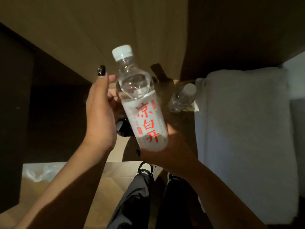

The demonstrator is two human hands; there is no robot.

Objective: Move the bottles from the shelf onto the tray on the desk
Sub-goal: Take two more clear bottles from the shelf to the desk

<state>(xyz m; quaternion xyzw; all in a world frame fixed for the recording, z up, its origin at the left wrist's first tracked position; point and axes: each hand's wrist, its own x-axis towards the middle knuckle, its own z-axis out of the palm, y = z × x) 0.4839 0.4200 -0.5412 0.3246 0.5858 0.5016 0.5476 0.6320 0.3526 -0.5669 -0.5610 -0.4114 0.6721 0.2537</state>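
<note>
clear plastic catches the only strong light: a water bottle with a white cap and a white label in red characters is held up near the camera, tilted slightly left at the top. the right hand wraps around its base, the grip closed on the bottle, though the fingers are mostly hidden behind it and in shadow. the left hand sits at the bottle's left side, palm toward it, thumb raised with a dark painted nail; its fingertips reach behind the shoulder of the bottle, and whether that grip actually presses the plastic cannot be told. behind the held bottle stands a dark bottle, only its neck and shoulder showing. to the right a small clear bottle lies tilted, dim and partly blurred. a rounded dark object below the left hand is too shadowed to identify. a pale grey towel fills the right side. dark trousers and shoes show below.
</note>
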